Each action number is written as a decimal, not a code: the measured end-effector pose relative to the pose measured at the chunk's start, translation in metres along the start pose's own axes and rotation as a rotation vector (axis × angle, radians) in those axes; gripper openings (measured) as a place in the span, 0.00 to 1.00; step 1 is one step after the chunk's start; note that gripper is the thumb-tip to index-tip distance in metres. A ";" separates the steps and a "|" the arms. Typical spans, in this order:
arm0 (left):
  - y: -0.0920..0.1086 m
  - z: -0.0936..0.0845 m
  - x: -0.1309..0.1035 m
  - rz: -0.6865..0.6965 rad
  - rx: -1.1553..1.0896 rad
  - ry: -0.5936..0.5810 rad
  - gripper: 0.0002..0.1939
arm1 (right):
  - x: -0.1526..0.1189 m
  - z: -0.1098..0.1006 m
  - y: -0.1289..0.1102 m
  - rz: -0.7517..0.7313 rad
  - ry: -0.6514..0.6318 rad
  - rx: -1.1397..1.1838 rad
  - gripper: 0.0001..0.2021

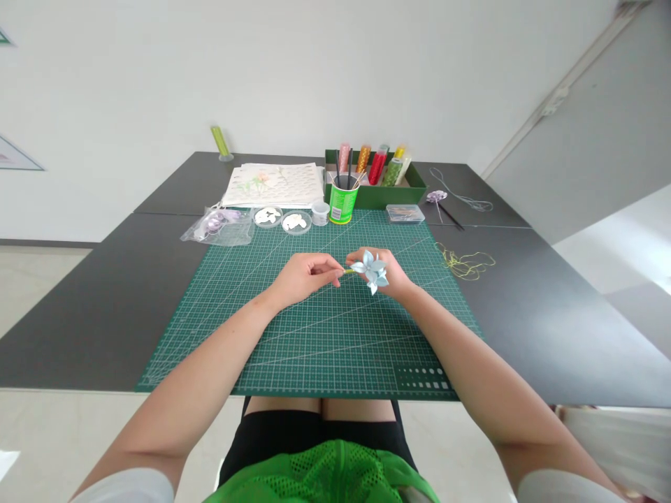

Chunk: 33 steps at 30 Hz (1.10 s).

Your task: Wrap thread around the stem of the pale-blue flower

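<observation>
A pale blue artificial flower (370, 268) with a yellow-green stem is held above the green cutting mat (314, 335). My left hand (310, 274) pinches the stem between thumb and fingers. Just right of it, my right hand (391, 269) is behind the blossoms, its fingers curled toward the stem. The petals hide most of those fingers, so whether they grip the stem is not plain.
Beyond my hands stand a green can (343, 204) of sticks, petal dishes (296, 223) and a dark green box (416, 196) of thread spools. A plastic bag (225, 227) lies left, loose yellow-green thread (468, 264) right. Printed sheets (298, 183) lie at the back.
</observation>
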<state>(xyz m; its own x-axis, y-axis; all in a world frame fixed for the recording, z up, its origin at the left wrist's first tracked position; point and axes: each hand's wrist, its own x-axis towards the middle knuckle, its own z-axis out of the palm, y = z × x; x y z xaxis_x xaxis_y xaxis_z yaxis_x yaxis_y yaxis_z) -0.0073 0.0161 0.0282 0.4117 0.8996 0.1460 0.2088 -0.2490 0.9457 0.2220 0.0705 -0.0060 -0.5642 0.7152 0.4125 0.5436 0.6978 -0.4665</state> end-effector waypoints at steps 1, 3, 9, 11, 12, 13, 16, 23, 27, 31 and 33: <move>-0.001 -0.001 0.001 0.004 -0.017 0.056 0.11 | 0.000 0.001 0.000 0.022 0.000 -0.013 0.13; -0.003 -0.004 0.004 0.012 -0.063 0.177 0.11 | 0.000 0.000 -0.002 0.029 -0.003 -0.038 0.13; -0.009 -0.011 0.011 -0.049 -0.153 0.414 0.10 | 0.001 -0.004 -0.014 -0.083 -0.004 -0.050 0.15; -0.010 -0.011 0.011 -0.096 -0.164 0.446 0.10 | 0.000 -0.005 -0.016 -0.095 0.006 -0.071 0.16; -0.010 -0.011 0.011 -0.119 -0.169 0.457 0.10 | 0.000 -0.005 -0.017 -0.100 0.005 -0.084 0.17; -0.010 -0.011 0.011 -0.137 -0.175 0.465 0.10 | -0.001 -0.005 -0.017 -0.107 0.003 -0.098 0.17; -0.011 -0.011 0.011 -0.163 -0.188 0.473 0.11 | -0.002 -0.004 -0.019 -0.135 0.007 -0.139 0.18; -0.015 -0.014 0.011 -0.197 -0.115 0.462 0.16 | -0.005 -0.009 -0.030 -0.224 0.066 -0.265 0.19; -0.022 -0.013 0.012 -0.238 0.043 0.356 0.15 | -0.006 -0.015 -0.038 -0.265 0.115 -0.325 0.19; -0.024 -0.010 0.011 -0.242 0.261 0.227 0.14 | -0.006 -0.020 -0.040 -0.290 0.152 -0.365 0.19; -0.023 -0.007 0.010 -0.224 0.342 0.187 0.13 | -0.006 -0.020 -0.040 -0.310 0.175 -0.379 0.18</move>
<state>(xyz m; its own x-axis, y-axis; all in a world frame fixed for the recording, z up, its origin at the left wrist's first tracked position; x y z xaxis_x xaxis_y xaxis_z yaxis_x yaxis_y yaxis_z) -0.0142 0.0329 0.0104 0.1625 0.9863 0.0281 0.5685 -0.1169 0.8143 0.2162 0.0394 0.0262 -0.6396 0.4459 0.6262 0.5727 0.8197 0.0014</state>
